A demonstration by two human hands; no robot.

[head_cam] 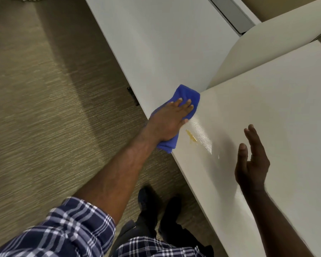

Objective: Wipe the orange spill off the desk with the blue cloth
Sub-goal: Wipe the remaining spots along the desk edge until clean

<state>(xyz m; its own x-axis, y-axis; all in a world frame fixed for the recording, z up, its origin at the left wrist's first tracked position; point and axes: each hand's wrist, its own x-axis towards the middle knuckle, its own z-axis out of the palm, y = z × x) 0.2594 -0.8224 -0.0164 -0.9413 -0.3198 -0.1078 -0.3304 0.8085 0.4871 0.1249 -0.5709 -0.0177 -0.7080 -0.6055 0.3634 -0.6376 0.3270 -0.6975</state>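
Wiping underway: left hand [170,123] presses flat on blue cloth [185,94]; orange spill [191,137] lies just right, needing a sideways sweep; right hand [252,162] hovers open

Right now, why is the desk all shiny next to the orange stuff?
Head view: light glares off a wet streak on the desk, beside the orange spill; the right hand casts a soft shadow; the wide lens bends the desk edges; the left hand presses the blue cloth.
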